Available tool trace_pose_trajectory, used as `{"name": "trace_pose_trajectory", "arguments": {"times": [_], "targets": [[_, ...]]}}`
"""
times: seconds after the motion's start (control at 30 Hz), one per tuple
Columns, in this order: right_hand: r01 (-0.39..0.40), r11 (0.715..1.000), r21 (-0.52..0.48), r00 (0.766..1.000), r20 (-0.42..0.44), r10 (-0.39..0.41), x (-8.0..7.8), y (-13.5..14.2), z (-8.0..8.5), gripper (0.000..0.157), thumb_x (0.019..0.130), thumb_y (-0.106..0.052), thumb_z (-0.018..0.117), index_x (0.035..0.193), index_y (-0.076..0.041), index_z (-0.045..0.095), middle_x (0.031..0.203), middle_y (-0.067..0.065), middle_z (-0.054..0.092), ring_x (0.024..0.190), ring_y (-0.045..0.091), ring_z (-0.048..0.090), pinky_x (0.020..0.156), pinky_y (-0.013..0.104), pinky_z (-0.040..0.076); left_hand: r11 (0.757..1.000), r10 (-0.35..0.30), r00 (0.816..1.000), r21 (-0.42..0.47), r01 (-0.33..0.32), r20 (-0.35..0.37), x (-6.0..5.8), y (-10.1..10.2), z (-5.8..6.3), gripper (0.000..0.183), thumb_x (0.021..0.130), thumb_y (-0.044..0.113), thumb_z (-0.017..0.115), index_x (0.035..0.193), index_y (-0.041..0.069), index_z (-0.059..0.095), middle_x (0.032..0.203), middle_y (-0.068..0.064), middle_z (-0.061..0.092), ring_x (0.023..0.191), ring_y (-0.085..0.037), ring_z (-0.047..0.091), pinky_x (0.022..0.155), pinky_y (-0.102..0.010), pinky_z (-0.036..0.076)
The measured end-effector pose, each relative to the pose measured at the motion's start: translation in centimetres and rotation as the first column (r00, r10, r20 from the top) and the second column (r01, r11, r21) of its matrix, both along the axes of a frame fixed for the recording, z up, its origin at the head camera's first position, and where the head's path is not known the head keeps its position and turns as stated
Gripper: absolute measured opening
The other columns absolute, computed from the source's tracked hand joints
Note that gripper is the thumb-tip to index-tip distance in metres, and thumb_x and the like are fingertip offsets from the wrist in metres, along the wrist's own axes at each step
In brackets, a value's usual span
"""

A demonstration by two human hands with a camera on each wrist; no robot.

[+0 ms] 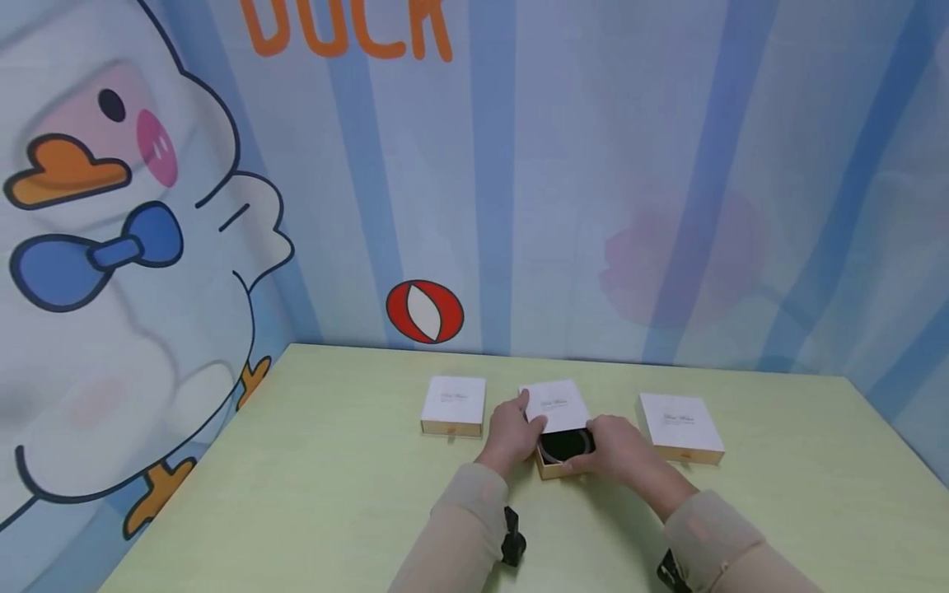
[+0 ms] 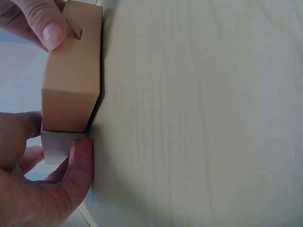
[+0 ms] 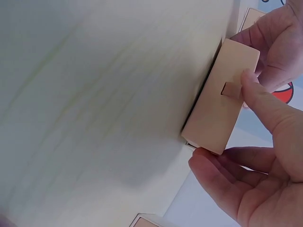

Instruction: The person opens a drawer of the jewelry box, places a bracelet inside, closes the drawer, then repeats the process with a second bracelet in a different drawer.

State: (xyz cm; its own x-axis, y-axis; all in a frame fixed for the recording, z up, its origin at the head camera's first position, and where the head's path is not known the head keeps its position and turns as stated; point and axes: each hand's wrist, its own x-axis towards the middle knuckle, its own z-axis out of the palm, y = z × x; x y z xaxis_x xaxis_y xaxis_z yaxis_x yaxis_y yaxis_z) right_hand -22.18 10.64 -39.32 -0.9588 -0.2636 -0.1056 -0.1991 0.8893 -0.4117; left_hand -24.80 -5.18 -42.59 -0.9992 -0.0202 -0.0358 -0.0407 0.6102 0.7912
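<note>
We see the tan drawer point(image 1: 552, 472) jutting nearward from its white sleeve point(image 1: 558, 403), our left hand point(image 1: 510, 433) gripping the sleeve's left side, our right hand point(image 1: 619, 450) pinching the drawer's right.

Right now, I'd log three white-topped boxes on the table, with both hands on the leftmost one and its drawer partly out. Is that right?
Not the leftmost: the head view shows the left hand and right hand on the middle box, its drawer partly out. The rest of your entry stands.
</note>
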Motion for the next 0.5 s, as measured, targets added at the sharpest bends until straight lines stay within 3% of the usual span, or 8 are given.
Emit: {"name": "trace_pose_trajectory", "arguments": {"times": [0.5], "targets": [[-0.033, 0.999, -0.028, 0.999, -0.01, 0.033, -0.07, 0.27, 0.11, 0.043, 0.068, -0.033, 0.084, 0.086, 0.001, 0.064, 0.076, 0.006, 0.057, 0.066, 0.017, 0.046, 0.058, 0.026, 0.036, 1.0, 0.004, 1.0, 0.004, -0.004, 0.005, 0.57, 0.16, 0.69, 0.055, 0.094, 0.019, 0.057, 0.143, 0.002, 0.038, 0.147, -0.012, 0.041, 0.136, -0.028, 0.038, 0.111, -0.04, 0.033]]}}
